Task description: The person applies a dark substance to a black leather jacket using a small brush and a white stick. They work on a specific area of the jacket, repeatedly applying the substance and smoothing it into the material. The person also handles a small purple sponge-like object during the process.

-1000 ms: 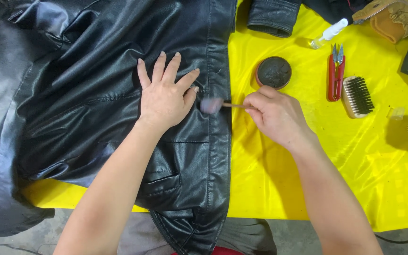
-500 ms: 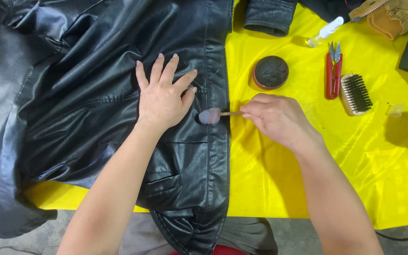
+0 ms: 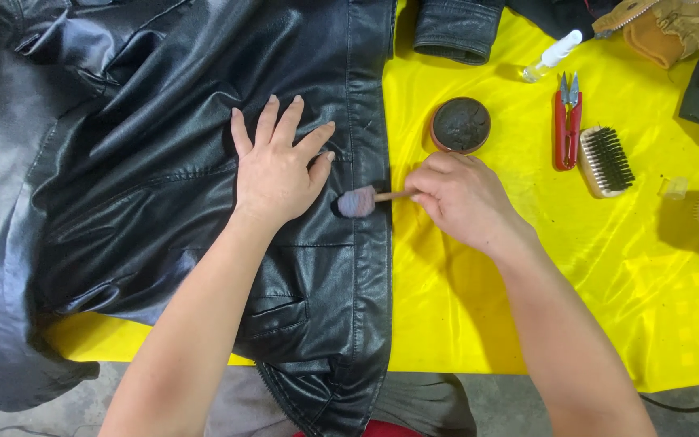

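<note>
Left hand (image 3: 278, 170) flat and open on jacket (image 3: 163, 162) | right hand (image 3: 459, 194) pinches dauber (image 3: 359, 201) | its stick lies sideways, fluffy head pointing at your left hand, touching jacket edge

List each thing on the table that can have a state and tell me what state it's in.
Black leather jacket: spread flat.
Left hand: open, pressing jacket.
Right hand: shut on dauber brush.
Round polish tin: open.
Red snips: shut.
Spray bottle: lying down.

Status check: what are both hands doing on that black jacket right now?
Left hand flat on black leather jacket, fingers spread. Right hand in pinch grip on small wooden-handled round dauber brush, head on jacket front edge. Nothing in the way.
</note>
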